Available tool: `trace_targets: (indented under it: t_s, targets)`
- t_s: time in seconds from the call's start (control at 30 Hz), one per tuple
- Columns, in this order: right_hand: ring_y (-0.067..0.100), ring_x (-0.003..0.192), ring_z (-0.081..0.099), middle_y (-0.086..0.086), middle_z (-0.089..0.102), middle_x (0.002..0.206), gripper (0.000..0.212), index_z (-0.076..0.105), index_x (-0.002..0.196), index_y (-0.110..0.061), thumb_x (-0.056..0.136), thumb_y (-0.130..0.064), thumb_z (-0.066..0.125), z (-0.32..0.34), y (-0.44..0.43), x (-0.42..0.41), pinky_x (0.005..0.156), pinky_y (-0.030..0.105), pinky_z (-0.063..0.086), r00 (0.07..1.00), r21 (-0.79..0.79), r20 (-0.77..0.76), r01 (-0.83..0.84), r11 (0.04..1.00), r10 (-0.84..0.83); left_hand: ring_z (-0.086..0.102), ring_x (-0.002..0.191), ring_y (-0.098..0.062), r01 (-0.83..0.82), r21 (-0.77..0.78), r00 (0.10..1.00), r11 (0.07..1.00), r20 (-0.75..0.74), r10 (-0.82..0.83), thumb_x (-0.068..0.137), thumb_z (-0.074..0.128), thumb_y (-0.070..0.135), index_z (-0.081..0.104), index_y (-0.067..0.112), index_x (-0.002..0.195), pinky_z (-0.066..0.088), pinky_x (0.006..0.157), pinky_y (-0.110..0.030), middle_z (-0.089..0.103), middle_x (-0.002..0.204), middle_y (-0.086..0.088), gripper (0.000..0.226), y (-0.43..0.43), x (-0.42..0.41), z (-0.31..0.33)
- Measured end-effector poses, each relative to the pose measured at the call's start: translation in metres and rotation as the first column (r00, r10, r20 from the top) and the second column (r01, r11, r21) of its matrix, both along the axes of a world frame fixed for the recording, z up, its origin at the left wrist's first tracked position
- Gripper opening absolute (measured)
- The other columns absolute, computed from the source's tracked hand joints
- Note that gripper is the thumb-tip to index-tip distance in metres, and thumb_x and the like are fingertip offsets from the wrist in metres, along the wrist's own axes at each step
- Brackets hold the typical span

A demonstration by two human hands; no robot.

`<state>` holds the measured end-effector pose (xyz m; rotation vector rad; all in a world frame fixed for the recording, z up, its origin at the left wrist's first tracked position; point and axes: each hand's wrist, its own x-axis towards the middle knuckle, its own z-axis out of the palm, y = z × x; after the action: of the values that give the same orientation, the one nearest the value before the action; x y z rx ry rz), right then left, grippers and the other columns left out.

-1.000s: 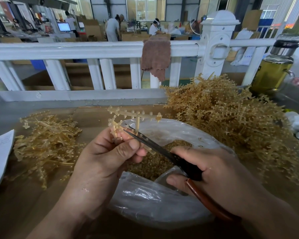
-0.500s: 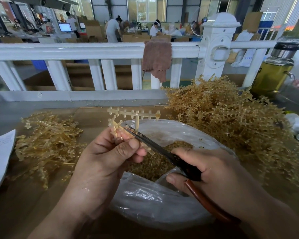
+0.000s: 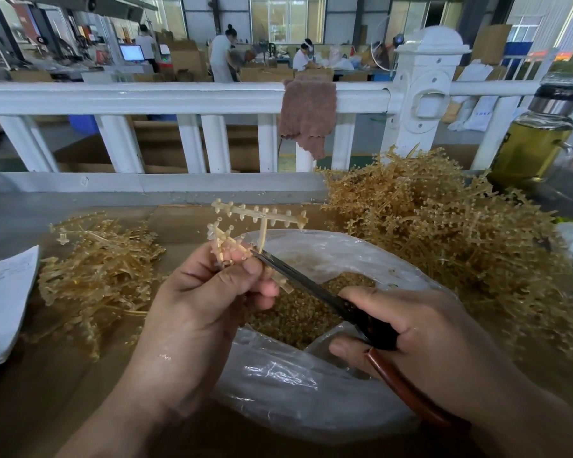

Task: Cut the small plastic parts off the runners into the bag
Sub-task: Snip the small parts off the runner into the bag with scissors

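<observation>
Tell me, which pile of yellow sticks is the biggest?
The pile on the right, beside the bottle. It stands much taller and spreads wider than the flat little pile on the left.

A pale yellow runner (image 3: pixel 262 216) with little knobs sticks up over the clear bag (image 3: pixel 305 391), pinched in the left hand (image 3: pixel 196 309), and the black scissors (image 3: pixel 311 285) in the right hand (image 3: pixel 427 342) touch it. The open bag holds a heap of small golden parts (image 3: pixel 298 312). From the bag, a big pile of runners (image 3: pixel 444 233) lies at 2 o'clock, a smaller pile (image 3: pixel 103 269) at 10 o'clock.
</observation>
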<state>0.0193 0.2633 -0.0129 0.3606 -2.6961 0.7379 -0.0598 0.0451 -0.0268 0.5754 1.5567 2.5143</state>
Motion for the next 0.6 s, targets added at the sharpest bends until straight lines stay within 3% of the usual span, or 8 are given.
trace_targets:
  t_s: [0.3,0.37,0.47,0.6]
  targets:
    - [0.001,0.060,0.057,-0.014,0.058,0.070,0.041,0.065,0.102,-0.033,0.081,-0.067,0.058,-0.0001,0.0022,-0.0002,0.047,0.013,0.035,1.000,0.008,-0.005,-0.004,1.000,0.004,0.066,0.068,-0.017,-0.012,-0.003,1.000,1.000,-0.028,0.012,0.070,0.081,0.014,0.074,0.021,0.074,0.057,0.067,-0.027,0.068,0.071,-0.006,0.011,0.0007,-0.0006,-0.0015]
    - [0.000,0.060,0.057,-0.015,0.059,0.071,0.041,0.064,0.103,-0.032,0.080,-0.066,0.059,0.0005,0.0030,-0.0002,0.047,0.014,0.036,1.000,0.006,-0.007,-0.002,1.000,0.002,0.066,0.068,-0.017,-0.009,-0.002,1.000,1.000,-0.025,0.009,0.071,0.083,0.018,0.074,0.020,0.075,0.057,0.067,-0.027,0.068,0.072,-0.006,0.010,0.0012,-0.0006,-0.0004]
    - [0.002,0.061,0.058,-0.015,0.060,0.073,0.044,0.064,0.103,-0.031,0.080,-0.067,0.058,0.0003,0.0030,-0.0001,0.048,0.015,0.038,1.000,0.002,-0.001,0.001,1.000,-0.001,0.067,0.070,-0.016,0.000,-0.001,1.000,1.000,-0.028,0.000,0.062,0.094,0.033,0.074,0.020,0.078,0.058,0.068,-0.027,0.069,0.074,-0.005,0.029,0.0004,-0.0004,-0.0005]
    - [0.003,0.062,0.059,-0.014,0.060,0.073,0.045,0.065,0.101,-0.029,0.080,-0.068,0.058,0.0002,0.0019,0.0001,0.049,0.016,0.039,1.000,-0.010,0.012,0.003,1.000,-0.002,0.067,0.070,-0.016,-0.014,0.011,1.000,1.000,-0.015,0.014,0.067,0.092,0.028,0.073,0.021,0.077,0.058,0.069,-0.027,0.069,0.075,-0.004,0.023,0.0012,-0.0002,-0.0009]
